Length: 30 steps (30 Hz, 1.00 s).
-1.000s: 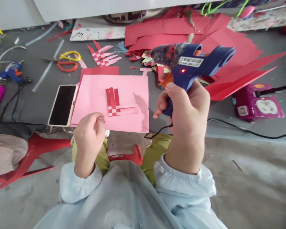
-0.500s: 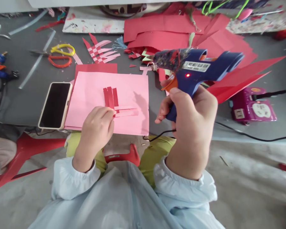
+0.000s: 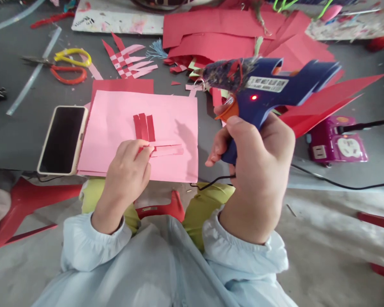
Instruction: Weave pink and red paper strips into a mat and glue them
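My right hand (image 3: 254,157) is wrapped round the handle of a blue hot glue gun (image 3: 269,87), which has an orange trigger and a lit red light. Its nozzle points left, above the table. My left hand (image 3: 128,166) is closed at the fingertips on the crossing of several paper strips. Red strips (image 3: 144,126) stick out upward from the fingers, and pink strips (image 3: 168,151) run to the right. Underneath lies a pink paper sheet (image 3: 115,117). The lower ends of the red strips are hidden by my fingers.
A phone (image 3: 62,140) lies left of the sheet, with scissors (image 3: 68,66) above it. A woven red-and-pink paper piece (image 3: 128,59) and red paper sheets (image 3: 217,42) are farther back. At right are a purple power socket (image 3: 337,140) and a black cable (image 3: 323,179).
The view has shifted slightly, so the table things appear farther left. My left index finger and thumb now sit a little apart on the strips. The glue gun stays raised in my right hand.
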Tool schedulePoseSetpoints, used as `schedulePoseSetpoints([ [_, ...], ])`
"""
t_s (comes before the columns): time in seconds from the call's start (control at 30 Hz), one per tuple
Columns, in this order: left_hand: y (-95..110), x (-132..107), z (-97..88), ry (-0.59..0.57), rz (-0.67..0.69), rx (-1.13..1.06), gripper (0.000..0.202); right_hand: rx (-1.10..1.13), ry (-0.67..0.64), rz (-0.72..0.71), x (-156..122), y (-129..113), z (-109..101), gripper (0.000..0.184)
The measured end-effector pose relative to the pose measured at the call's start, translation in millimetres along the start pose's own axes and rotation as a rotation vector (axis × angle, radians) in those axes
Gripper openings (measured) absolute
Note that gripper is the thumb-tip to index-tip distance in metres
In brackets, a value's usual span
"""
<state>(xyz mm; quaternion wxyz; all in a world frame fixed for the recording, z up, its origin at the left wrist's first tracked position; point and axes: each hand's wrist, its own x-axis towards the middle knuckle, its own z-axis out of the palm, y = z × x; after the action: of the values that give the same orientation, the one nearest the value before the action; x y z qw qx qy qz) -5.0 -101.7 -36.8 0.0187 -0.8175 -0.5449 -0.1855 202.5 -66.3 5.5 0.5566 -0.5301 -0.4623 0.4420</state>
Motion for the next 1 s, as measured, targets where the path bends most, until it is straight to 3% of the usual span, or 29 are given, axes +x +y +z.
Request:
schedulePoseSetpoints([
  [0.33,0,-1,3.3,-0.1,0.0,0.049,0.034,-0.016,-0.051,-0.017,1,0,4,0.011],
  [0.53,1,1,4.1,-0.048,0.043,0.094,0.035,0.004,-0.062,0.012,1,-5,5,0.009],
  [0.83,1,-2,4.3,-0.021,-0.014,0.072,0.038,-0.008,-0.036,0.047,2,-5,2,0.008],
  [1.0,-1,-3,6.1,0.014,-0.041,0.024,0.038,-0.143,-0.051,0.157,-1,-12,-9,0.007],
])
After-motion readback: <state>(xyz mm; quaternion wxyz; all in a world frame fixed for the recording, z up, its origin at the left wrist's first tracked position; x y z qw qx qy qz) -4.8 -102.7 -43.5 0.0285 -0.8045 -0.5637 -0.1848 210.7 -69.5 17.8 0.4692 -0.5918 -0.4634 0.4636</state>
